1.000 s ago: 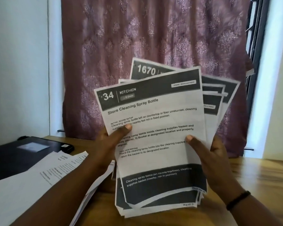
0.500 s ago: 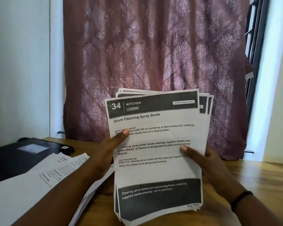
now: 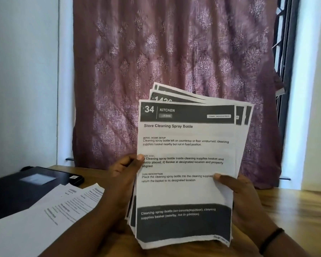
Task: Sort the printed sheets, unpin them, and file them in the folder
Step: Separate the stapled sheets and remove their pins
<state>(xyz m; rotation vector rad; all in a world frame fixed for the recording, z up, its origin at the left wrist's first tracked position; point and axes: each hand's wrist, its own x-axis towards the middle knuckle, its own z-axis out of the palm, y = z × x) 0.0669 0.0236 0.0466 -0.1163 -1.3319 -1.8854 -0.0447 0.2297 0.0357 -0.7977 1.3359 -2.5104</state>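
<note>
I hold a stack of printed sheets [image 3: 187, 151] upright in front of me, above the wooden table. The front page reads "34 KITCHEN, Store Cleaning Spray Bottle". Several sheets fan out behind it at the top right. My left hand [image 3: 125, 169] grips the stack's left edge, thumb on the front page. My right hand [image 3: 237, 193] grips the right edge, thumb across the text. A black folder [image 3: 32, 184] lies shut at the far left of the table. No pin is visible.
More printed sheets [image 3: 50, 214] lie spread on the wooden table [image 3: 295, 206] at the left, partly over the folder. A maroon patterned curtain [image 3: 174, 52] hangs behind the table, with a window frame [image 3: 285, 52] at the right.
The fanned sheets were pulled together and lowered into a tighter stack, then shifted to the right. Both hands kept their grip on the edges.
</note>
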